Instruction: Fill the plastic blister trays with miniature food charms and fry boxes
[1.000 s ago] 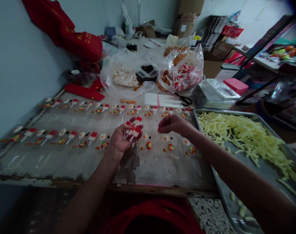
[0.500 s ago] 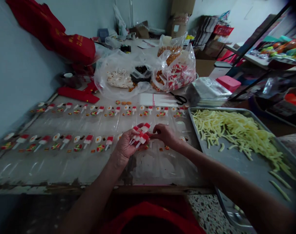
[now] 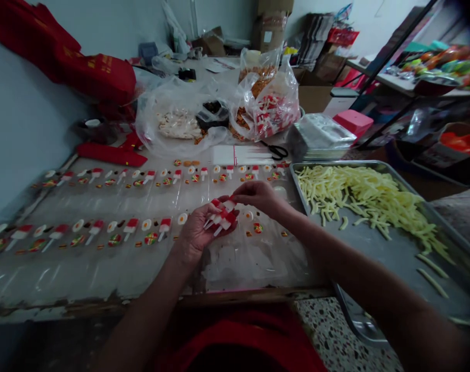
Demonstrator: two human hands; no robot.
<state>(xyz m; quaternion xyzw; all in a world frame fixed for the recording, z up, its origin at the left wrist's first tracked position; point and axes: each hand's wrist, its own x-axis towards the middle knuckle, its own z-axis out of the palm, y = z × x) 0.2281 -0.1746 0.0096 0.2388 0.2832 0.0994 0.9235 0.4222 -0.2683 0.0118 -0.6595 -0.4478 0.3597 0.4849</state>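
Note:
My left hand [image 3: 198,227] is cupped around several miniature red-and-white popsicles [image 3: 222,217] with white sticks. The thumb and fingers of my right hand [image 3: 260,197] are pinched at the upper right of this bunch, on one popsicle's red end. Below both hands lie clear plastic bags [image 3: 138,261] in two rows. Along their upper parts sit small popsicles [image 3: 131,226], fried eggs [image 3: 147,224], round colourful pizza-like pieces [image 3: 150,237] and tiny burger-like pieces. Some pieces in the near row are hidden behind my hands.
To the right, a metal tray [image 3: 369,256] holds many pale yellow fry-shaped strips [image 3: 359,183]. Behind the rows are black scissors [image 3: 277,151], a stack of clear bags [image 3: 223,154] and large plastic bags of small pieces [image 3: 273,111]. Red cloth [image 3: 111,154] lies at the left.
My right hand has moved from beside the bunch up to the popsicles in my left hand, its fingertips now on one. The whole view has shifted slightly.

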